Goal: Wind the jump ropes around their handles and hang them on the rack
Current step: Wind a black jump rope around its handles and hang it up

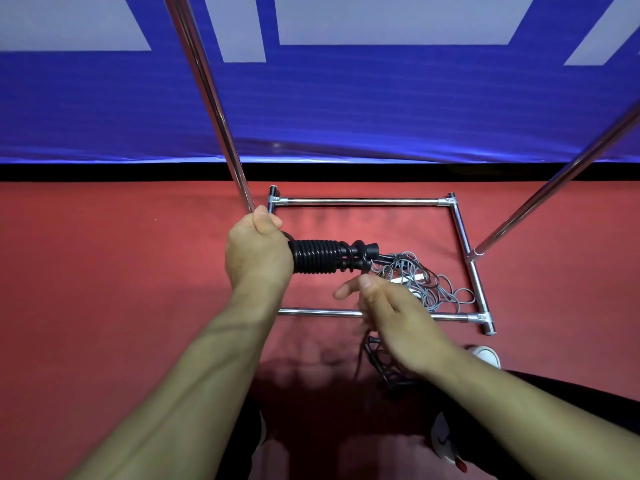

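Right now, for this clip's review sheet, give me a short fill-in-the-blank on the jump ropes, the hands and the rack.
1. The left hand grips handles wound with ____ rope.
2. The right hand is blurred, and its grip cannot be judged; it is ____ the wound handles in the picture.
3. A tangled grey rope lies on the ____ floor, inside the rack base.

Missing: black; below; red

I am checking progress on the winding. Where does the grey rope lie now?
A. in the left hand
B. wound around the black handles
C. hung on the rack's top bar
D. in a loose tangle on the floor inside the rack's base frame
D: the grey rope lies loose on the red floor inside the base frame.
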Available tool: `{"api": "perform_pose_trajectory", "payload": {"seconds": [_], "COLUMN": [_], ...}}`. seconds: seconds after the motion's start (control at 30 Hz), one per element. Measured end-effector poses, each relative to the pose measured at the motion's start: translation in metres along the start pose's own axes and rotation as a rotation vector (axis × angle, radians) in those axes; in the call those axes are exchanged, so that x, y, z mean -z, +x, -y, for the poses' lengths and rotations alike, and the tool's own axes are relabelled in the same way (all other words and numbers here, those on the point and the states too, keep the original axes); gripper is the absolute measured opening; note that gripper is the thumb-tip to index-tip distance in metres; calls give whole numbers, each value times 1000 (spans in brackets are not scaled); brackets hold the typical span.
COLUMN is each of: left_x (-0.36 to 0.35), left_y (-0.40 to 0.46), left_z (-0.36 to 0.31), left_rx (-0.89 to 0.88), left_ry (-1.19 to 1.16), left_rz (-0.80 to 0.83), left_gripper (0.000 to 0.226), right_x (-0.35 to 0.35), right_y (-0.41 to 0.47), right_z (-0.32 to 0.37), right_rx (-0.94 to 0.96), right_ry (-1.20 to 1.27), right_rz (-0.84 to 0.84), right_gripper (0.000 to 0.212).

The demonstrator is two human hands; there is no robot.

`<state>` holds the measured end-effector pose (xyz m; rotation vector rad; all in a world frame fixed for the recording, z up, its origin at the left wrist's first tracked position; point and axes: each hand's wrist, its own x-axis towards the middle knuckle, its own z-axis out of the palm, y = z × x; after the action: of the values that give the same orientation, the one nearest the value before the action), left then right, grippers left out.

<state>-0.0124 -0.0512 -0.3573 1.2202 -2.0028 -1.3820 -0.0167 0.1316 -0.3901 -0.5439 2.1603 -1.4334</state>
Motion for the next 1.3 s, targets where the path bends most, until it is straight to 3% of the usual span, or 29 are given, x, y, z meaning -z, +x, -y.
{"api": "perform_pose_trajectory", "payload": {"seconds": [0.13,0.27,0.37,0.47,0.53,0.63,0.7,0.83,0.93,1.0,1.1,1.17,1.3], "left_x": [1,-1,-3,-2,-1,0,-1,-2,-1,0,1,1,0], "left_y": [2,0,0,4,5,5,4,1,-1,-1,-1,-2,-5], "left_z": [1,2,4,5,5,2,3,4,3,3,1,0,-3], "left_rx": [29,15,11,29,33,36,37,-13,-42,-38,-38,-48,-71], "left_ry": [-11,-4,11,-7,-8,3,16,52,72,79,83,90,92], "left_rz": [1,6,12,-5,-19,-10,4,30,37,23,17,25,42], "left_gripper": [42,42,42,41,42,43,43,42,41,42,42,42,41], "right_x": [6,1,-7,-9,-7,-3,-1,-14,-17,-14,-14,-14,-13], "right_y": [9,5,5,9,8,5,7,5,2,4,8,7,7], "right_z": [10,15,11,5,3,0,0,5,9,10,8,8,13], "right_rx": [-13,-376,-533,-435,-321,-81,-33,-251,-461,-499,-404,-306,-332], "right_ry": [4,546,755,688,517,128,87,505,864,941,716,480,251], "right_rz": [43,158,142,-32,-102,-99,-29,77,123,133,61,32,-2], "right_gripper": [31,25,26,41,49,36,28,20,25,35,57,44,23]}}
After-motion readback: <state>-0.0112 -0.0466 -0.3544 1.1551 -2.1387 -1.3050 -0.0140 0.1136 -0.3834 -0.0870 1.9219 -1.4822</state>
